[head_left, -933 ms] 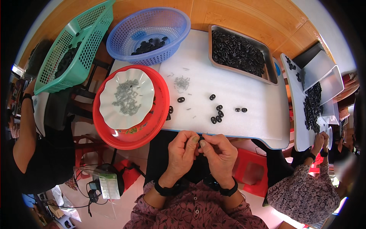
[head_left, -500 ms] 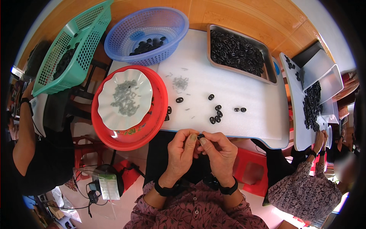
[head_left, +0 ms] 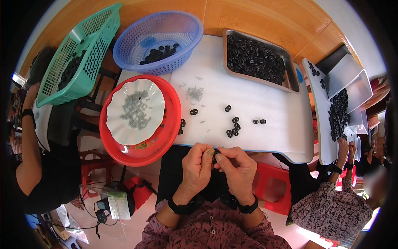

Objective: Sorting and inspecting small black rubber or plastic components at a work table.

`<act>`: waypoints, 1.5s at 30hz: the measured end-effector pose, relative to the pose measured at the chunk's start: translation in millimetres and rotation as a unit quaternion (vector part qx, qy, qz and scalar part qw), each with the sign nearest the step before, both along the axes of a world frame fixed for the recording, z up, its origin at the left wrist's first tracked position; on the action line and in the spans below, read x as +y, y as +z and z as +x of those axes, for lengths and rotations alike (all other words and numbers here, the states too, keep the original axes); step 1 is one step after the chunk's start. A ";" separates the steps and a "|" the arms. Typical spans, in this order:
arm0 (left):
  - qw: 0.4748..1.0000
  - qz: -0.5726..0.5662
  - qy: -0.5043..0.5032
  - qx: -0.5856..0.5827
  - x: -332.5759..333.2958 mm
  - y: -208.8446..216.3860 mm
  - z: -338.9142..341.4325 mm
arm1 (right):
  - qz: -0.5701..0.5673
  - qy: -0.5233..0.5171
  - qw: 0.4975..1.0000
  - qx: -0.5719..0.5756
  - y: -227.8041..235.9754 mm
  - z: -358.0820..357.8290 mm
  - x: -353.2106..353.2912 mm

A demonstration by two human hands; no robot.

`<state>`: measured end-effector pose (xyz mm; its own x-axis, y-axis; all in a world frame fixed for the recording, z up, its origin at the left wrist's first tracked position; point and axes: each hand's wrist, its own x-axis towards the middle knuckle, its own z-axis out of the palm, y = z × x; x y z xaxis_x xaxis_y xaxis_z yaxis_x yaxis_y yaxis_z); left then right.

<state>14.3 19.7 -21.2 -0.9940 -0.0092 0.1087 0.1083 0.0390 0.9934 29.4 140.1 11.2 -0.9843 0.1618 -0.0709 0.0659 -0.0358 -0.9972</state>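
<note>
My left hand (head_left: 198, 165) and my right hand (head_left: 237, 167) meet just off the table's front edge. Thumbs and fingertips of both pinch a small black plastic piece (head_left: 216, 155), mostly covered by the fingers. Beyond them on the white table (head_left: 273, 137) lie several loose black oval pieces with two holes, one small cluster (head_left: 233, 129) among them. To the left of this cluster is a single black oval piece (head_left: 193, 112). Farther back sits a small heap of thin, greyish clear bits (head_left: 194, 93). More such bits fill the white scalloped plate (head_left: 117, 129) in a red basin (head_left: 176, 128).
At the back stand a blue colander (head_left: 124, 52) and a metal tray (head_left: 295, 83) heaped with black pieces. A green basket (head_left: 89, 79) is at the far left. Co-workers sit on both sides; the right one's hands (head_left: 346, 149) are at a side table with black pieces (head_left: 339, 114).
Both hands keep their pinch on the small black piece, which has turned slightly and sits a little lower. The whole view has shifted slightly.
</note>
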 end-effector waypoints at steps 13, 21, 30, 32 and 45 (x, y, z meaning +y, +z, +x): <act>0.999 0.004 -0.034 -0.007 8.3 7.6 -8.6 | 0.092 0.006 0.990 0.104 0.1 -8.7 13.9; 0.983 0.117 -0.087 -0.113 20.2 19.8 -15.0 | -0.075 -0.017 0.997 -0.014 -4.3 -9.1 30.6; 0.992 0.047 -0.083 -0.087 29.3 18.7 -16.5 | -0.047 -0.027 0.998 -0.022 0.9 -7.3 37.1; 0.990 0.040 -0.096 -0.091 28.8 22.8 -17.5 | -0.055 -0.031 0.998 -0.020 2.1 -6.6 37.9; 0.920 -0.372 -0.041 0.116 37.6 31.8 -102.5 | -0.071 -0.097 0.992 -0.037 -5.0 -9.8 48.0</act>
<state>-88.2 57.2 10.6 -0.9374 0.2280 0.2631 0.3466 0.6814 0.6446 19.6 188.1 6.1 -0.9267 0.3315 -0.1769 0.1161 -0.1951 -0.9739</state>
